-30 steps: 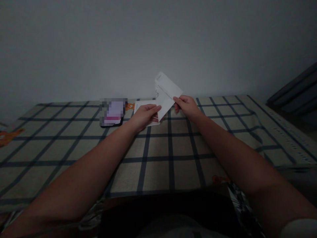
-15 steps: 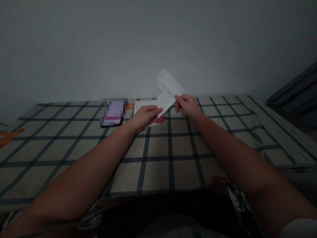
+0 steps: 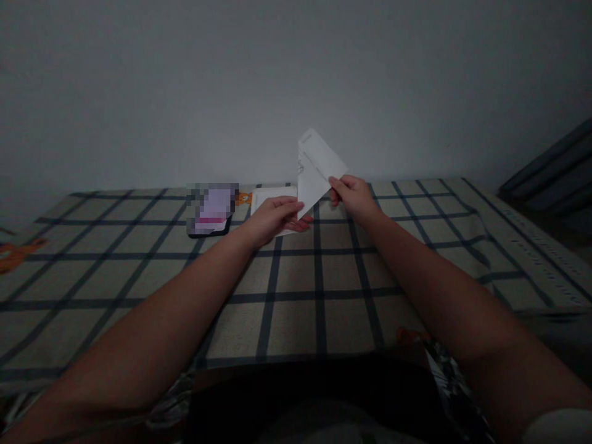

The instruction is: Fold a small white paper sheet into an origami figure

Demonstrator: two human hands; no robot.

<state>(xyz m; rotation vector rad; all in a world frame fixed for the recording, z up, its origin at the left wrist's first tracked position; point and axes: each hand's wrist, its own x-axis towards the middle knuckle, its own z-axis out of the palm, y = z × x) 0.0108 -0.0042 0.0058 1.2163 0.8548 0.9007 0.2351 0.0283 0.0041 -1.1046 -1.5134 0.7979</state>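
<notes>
Held up above the table is a folded white sheet (image 3: pixel 319 166), like paper, tilted, with a ragged, crinkled left edge and a faint mark near its top corner. My left hand (image 3: pixel 277 219) pinches its lower corner between thumb and fingers. On its right edge, my right hand (image 3: pixel 352 194) is closed, thumb on the near face. Beneath and behind my left hand lies a second flat white piece (image 3: pixel 272 196), partly covered by that hand. What material either piece is, I cannot tell for sure.
A phone (image 3: pixel 210 213) with a blurred-out screen lies left of my left hand. The checked tablecloth (image 3: pixel 296 271) bears orange bear prints and reaches back to a grey wall (image 3: pixel 296 74). Dark folded cloth (image 3: pixel 555 166) is at the far right.
The white sheet and my right hand have shifted very slightly to the right. Both hands keep the same hold on the sheet.
</notes>
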